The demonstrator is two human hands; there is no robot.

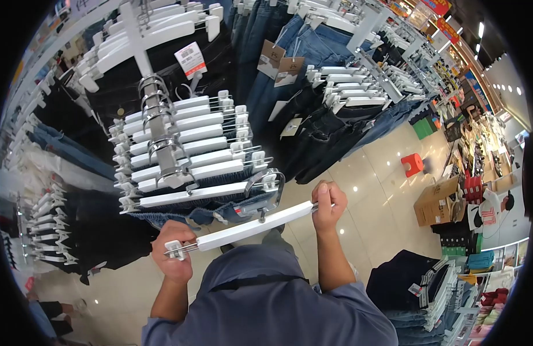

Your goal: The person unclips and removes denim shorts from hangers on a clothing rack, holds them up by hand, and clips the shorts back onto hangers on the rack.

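A white clip hanger [257, 226] spans between my two hands in front of my body. My left hand [174, 249] is closed around its left end, by the clip. My right hand [330, 206] grips the opposite end. The metal hook of this hanger rises toward the rack. No garment is visible hanging from it. Just beyond stands a rack arm [162, 144] with several white hangers in a row. Dark blue jeans [226, 209] with an elastic-looking waistband hang on the nearest one.
More jeans [315, 43] with paper tags hang behind. Black trousers [93, 228] are on the left. Folded or hung jeans [405, 282] stand at the lower right. A red stool [412, 165], a cardboard box [436, 202] and another person [492, 212] are on the right, across the tiled floor.
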